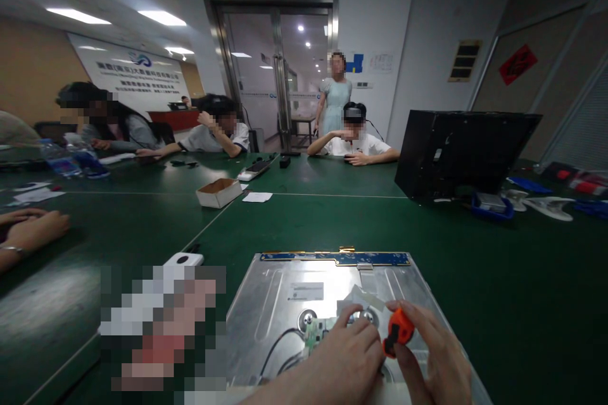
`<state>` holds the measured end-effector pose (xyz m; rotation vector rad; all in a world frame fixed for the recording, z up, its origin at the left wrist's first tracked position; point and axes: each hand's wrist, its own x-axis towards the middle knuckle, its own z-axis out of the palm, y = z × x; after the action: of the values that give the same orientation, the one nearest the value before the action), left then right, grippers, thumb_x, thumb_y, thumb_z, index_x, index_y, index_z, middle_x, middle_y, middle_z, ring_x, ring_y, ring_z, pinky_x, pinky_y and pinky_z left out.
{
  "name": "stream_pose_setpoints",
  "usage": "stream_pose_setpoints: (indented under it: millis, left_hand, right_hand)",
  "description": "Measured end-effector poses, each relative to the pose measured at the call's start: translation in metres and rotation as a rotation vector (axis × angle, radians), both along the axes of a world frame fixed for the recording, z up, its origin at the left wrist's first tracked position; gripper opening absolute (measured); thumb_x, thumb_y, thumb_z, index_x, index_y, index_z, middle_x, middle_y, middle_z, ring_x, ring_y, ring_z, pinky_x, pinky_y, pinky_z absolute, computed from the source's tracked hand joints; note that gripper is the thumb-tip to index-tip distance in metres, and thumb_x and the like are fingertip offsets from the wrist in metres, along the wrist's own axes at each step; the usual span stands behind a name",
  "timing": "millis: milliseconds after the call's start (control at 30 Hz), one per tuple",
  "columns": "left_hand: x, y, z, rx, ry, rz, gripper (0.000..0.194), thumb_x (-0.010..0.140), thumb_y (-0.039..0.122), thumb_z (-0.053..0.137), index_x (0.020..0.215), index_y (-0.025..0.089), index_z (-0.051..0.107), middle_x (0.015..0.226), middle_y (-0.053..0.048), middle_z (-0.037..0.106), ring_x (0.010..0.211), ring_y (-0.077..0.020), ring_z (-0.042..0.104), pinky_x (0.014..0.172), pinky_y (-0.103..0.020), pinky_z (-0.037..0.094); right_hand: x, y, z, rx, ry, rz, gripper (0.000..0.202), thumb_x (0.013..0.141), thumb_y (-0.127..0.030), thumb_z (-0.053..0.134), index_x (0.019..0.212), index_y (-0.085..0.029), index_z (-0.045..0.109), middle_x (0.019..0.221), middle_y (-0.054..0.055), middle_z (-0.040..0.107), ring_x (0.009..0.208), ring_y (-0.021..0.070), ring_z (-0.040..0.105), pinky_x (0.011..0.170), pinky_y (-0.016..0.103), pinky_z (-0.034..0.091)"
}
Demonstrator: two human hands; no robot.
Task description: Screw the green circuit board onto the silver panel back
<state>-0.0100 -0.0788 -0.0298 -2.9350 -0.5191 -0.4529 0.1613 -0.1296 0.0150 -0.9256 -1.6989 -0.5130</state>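
A flat silver metal panel (270, 291) lies on the green table, with a blue circuit strip (327, 259) along its far edge. My left hand (349, 354) rests over the panel beside a small green circuit board (313, 333); its fingers are bent together, and what they hold, if anything, is hidden. Between the thumb and fingers of my right hand (434, 354) is an orange and black tool (399, 327), just right of my left hand. Pale translucent tape (363, 297) stands up from the panel beyond my hands. Black cables (275, 351) curve left of the board.
A white open box (219, 193) sits farther back on the green table (332, 215). At the right back stand a black monitor-like housing (460, 152) and a blue tray (493, 205). Several people are across the table; another person's hands (35, 231) are at left.
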Motion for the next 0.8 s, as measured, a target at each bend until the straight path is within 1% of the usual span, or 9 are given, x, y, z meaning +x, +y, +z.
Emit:
stream_pose_setpoints:
  millis: [167, 300, 467, 667, 800]
  left_hand:
    - [0.001, -0.001, 0.002, 0.006, -0.008, -0.007, 0.019, 0.101, 0.031, 0.054, 0.097, 0.015, 0.063, 0.100, -0.004, 0.069, 0.096, -0.0218, 0.061, 0.108, -0.042, 0.028]
    - [0.001, -0.001, 0.002, 0.017, -0.025, -0.013, 0.017, 0.102, 0.029, 0.054, 0.094, 0.016, 0.062, 0.099, -0.003, 0.069, 0.096, -0.0220, 0.061, 0.110, -0.043, 0.025]
    - [0.000, -0.001, 0.005, -0.002, -0.002, -0.007, 0.017, 0.101, 0.030, 0.055, 0.099, 0.016, 0.063, 0.103, -0.003, 0.069, 0.098, -0.0224, 0.061, 0.110, -0.043, 0.025]
    - [-0.001, -0.001, 0.000, 0.003, -0.001, -0.017, 0.018, 0.101, 0.031, 0.056, 0.099, 0.015, 0.063, 0.103, -0.004, 0.069, 0.098, -0.0230, 0.061, 0.111, -0.044, 0.025]
    - [-0.001, 0.000, -0.002, -0.008, 0.004, -0.008, 0.018, 0.101, 0.031, 0.057, 0.100, 0.014, 0.064, 0.104, -0.004, 0.070, 0.100, -0.0231, 0.061, 0.112, -0.043, 0.026]
  right_hand:
    - [0.002, -0.001, -0.006, -0.035, -0.021, -0.007, 0.037, 0.103, -0.027, 0.050, 0.138, -0.017, 0.055, 0.102, 0.009, 0.077, 0.088, 0.0189, 0.078, 0.074, 0.027, 0.063]
    - [0.002, -0.002, -0.007, -0.035, -0.007, -0.002, 0.038, 0.103, -0.027, 0.049, 0.140, -0.018, 0.053, 0.101, 0.009, 0.077, 0.087, 0.0190, 0.078, 0.073, 0.027, 0.062]
    - [0.002, -0.002, -0.008, -0.028, -0.008, -0.012, 0.037, 0.103, -0.027, 0.049, 0.139, -0.018, 0.054, 0.101, 0.009, 0.077, 0.086, 0.0189, 0.077, 0.072, 0.027, 0.062]
    - [0.009, -0.001, -0.013, -0.093, -0.089, 0.028, 0.041, 0.103, -0.025, 0.049, 0.143, -0.016, 0.050, 0.109, 0.012, 0.076, 0.097, 0.0209, 0.077, 0.080, 0.029, 0.063]
    - [0.011, -0.002, -0.018, -0.103, -0.081, 0.041, 0.044, 0.103, -0.025, 0.049, 0.146, -0.016, 0.048, 0.111, 0.012, 0.076, 0.098, 0.0208, 0.077, 0.080, 0.030, 0.063]
